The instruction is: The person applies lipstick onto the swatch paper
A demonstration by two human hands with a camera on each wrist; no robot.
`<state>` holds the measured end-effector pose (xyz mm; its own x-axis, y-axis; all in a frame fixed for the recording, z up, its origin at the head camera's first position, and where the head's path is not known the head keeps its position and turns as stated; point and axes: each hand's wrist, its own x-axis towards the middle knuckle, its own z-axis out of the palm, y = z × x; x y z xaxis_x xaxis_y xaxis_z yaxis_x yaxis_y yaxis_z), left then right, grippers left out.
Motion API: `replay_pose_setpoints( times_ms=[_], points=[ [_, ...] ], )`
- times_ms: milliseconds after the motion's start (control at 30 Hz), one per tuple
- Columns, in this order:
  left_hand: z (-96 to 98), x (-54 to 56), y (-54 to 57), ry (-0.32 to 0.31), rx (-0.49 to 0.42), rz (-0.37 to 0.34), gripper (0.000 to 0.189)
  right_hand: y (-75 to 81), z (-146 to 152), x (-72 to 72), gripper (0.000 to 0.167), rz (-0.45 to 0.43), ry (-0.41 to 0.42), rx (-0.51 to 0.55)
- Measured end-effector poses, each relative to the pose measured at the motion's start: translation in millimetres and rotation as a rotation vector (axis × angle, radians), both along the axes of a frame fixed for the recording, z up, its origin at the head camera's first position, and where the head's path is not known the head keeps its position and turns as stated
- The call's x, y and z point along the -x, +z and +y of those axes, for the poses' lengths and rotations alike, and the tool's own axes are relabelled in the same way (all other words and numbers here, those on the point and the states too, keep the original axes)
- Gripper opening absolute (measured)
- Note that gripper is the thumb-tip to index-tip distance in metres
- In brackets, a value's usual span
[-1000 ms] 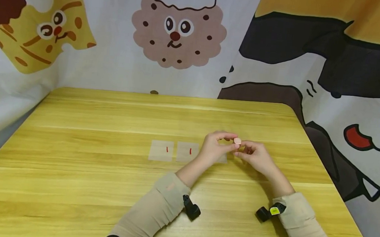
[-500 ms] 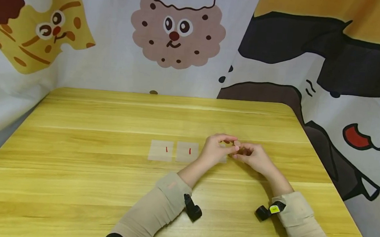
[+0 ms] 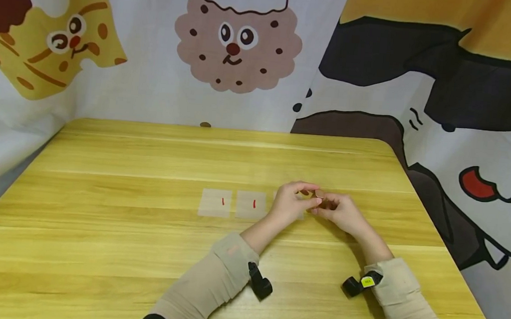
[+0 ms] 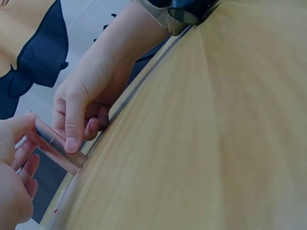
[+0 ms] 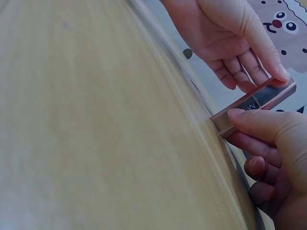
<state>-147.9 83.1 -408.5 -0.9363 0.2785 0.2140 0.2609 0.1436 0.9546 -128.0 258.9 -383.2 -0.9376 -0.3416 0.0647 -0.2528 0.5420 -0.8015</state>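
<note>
Both hands hold a rose-gold lipstick tube (image 5: 265, 95), square-edged with dark lettering on its side. My left hand (image 3: 289, 201) pinches its upper end between thumb and fingertips. Lower down, the thumb and index finger of my right hand (image 3: 345, 212) grip the tube, the other fingers curled beneath. In the left wrist view the lipstick tube (image 4: 57, 146) stands at a slant, its lower end close to the tabletop. Under the left hand lies a pale square card (image 3: 299, 215), mostly covered.
Left of the hands, two more pale square cards, a middle one (image 3: 245, 206) and a left one (image 3: 212, 204), lie in a row, each with a short red stroke. The wooden table (image 3: 118, 249) ends at the back against a cartoon-printed curtain (image 3: 130, 89).
Both hands have come down slightly with the lipstick tube. Its top, bright pink a second ago, now looks darker. The cards stay where they were.
</note>
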Motion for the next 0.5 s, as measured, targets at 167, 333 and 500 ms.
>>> replay_pose_setpoints(
  times_ms=[167, 333, 500],
  points=[
    [-1.1, -0.8, 0.4, 0.004, -0.019, -0.036, 0.03, -0.2, -0.9, 0.9, 0.021, 0.026, 0.002, -0.02],
    [-1.4, -0.9, 0.3, 0.008, -0.033, -0.046, 0.034, 1.3, -1.3, 1.4, 0.026, 0.017, 0.005, -0.035],
    [-3.9, -0.7, -0.7, -0.005, -0.049, -0.044, 0.037, 0.0, 0.4, 3.0, 0.019, 0.016, 0.022, -0.048]
  ],
)
